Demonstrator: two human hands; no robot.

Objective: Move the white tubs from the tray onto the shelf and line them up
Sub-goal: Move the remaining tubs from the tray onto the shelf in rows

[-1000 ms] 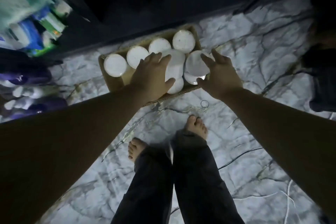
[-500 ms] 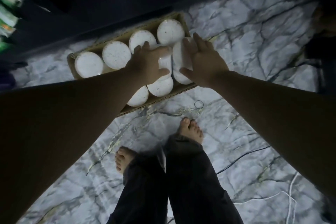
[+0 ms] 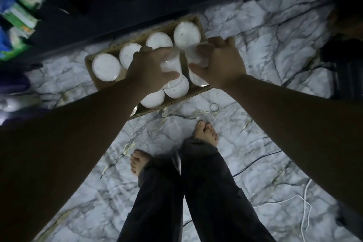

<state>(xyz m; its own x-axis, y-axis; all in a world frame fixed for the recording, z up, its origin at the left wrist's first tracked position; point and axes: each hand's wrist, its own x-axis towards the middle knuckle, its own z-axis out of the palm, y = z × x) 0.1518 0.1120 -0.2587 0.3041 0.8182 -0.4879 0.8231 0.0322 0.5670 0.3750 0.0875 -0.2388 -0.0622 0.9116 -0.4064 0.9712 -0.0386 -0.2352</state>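
Seven round white speckled-lid tubs (image 3: 107, 67) stand in the shallow brown cardboard tray (image 3: 198, 20) at upper centre of the frame. Above it, the left hand (image 3: 151, 70) grips one translucent white tub (image 3: 170, 63); the right hand (image 3: 222, 63) grips another tub (image 3: 197, 56).

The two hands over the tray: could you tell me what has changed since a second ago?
Both closed from flat reaching into grips: the left hand and right hand each hold a white tub lifted clear of the tray. The back-row tubs stayed put.
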